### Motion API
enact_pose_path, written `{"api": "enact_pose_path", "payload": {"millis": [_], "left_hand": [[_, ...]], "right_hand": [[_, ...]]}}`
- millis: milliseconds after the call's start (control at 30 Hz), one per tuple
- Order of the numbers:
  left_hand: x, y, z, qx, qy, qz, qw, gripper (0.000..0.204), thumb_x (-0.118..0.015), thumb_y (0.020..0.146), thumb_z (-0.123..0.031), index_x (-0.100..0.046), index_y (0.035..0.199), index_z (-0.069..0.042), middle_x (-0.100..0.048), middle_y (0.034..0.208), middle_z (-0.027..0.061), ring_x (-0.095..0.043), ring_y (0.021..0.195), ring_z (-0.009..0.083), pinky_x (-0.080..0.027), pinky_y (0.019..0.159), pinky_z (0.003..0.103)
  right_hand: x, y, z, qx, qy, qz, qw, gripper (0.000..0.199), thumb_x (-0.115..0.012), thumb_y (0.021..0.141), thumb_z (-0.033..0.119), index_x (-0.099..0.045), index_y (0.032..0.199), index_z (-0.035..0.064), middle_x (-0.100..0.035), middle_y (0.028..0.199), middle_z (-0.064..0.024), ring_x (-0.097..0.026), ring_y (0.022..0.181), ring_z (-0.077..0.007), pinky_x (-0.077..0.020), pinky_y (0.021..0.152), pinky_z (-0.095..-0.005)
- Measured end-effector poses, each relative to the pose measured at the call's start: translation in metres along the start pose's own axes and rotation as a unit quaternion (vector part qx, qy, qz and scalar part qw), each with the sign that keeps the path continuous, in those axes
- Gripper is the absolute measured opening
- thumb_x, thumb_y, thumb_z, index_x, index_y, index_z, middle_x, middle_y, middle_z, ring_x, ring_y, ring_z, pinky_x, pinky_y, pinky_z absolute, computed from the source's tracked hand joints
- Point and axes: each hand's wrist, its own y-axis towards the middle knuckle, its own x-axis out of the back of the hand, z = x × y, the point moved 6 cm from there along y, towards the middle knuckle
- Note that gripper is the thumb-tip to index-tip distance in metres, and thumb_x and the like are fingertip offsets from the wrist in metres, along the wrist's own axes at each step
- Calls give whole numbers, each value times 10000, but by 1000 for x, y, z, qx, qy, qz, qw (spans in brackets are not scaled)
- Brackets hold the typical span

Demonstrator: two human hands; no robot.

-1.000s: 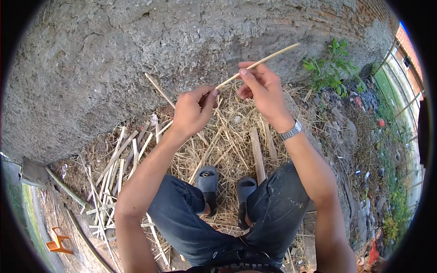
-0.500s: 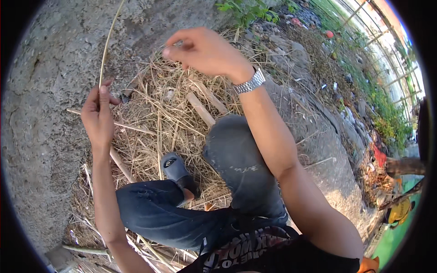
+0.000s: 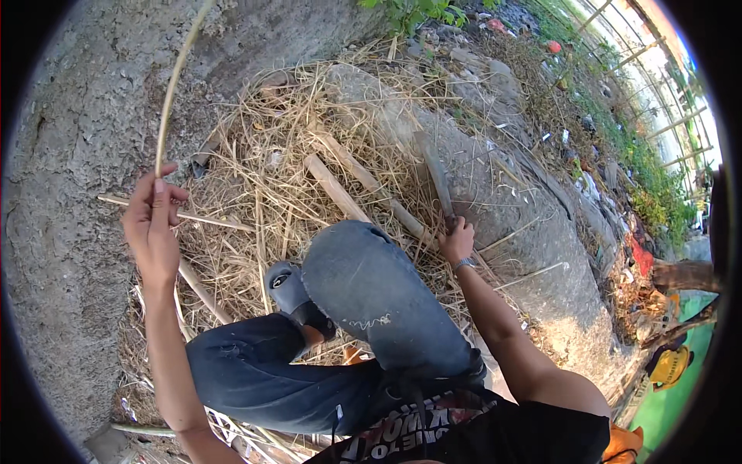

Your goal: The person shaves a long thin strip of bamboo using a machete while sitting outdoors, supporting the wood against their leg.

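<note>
My left hand [image 3: 151,226], raised near the grey wall, pinches the lower end of a thin, pale bamboo strip [image 3: 168,108]. The strip rises in a slight curve and runs past the top edge of the view. On the right, beside my bent knee, my right hand [image 3: 457,240] is closed around the dark handle of a machete [image 3: 435,172]. Its long, grey blade points away from me and rests along the edge of the rock. Straw and shavings [image 3: 255,155] lie heaped between my hands.
Two split bamboo pieces [image 3: 334,185] lie on the straw ahead of my knee [image 3: 363,278]. The rough wall [image 3: 69,232] rises on the left. A big rock [image 3: 533,224] slopes away at right. Farther right a person in yellow [image 3: 671,366] is partly visible.
My right hand has come down from above the straw to the right and grips the machete. My left hand, still holding the strip, has shifted slightly left and down. My knee has moved left.
</note>
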Motion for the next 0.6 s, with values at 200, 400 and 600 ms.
{"api": "enact_pose_path", "payload": {"millis": [200,400,600], "left_hand": [[-26,0,5,16,43,75,996,295,-547,1114,-139,-671,1321,30,-716,862,28,-475,660,47,-400,615,243],[-33,-6,6,-19,31,115,993,282,-545,1113,-124,-683,1330,-9,-689,838,11,-563,743,69,-432,691,258],[-8,-11,0,-16,36,61,997,236,-531,1117,-118,-685,1257,-7,-702,850,15,-544,732,58,-424,671,257]], "right_hand": [[-1,-13,13,27,1,-20,999,557,-796,858,258,-551,1329,89,-599,1217,-228,-601,1162,-447,-508,964,-548],[1,3,-4,-37,-36,44,998,577,-774,887,367,-551,1343,93,-647,1260,-212,-620,1213,-433,-435,1048,-577],[55,-14,9,-2,156,53,986,409,-749,912,395,-660,1082,34,-711,890,-175,-674,837,-354,-487,768,-447]]}}
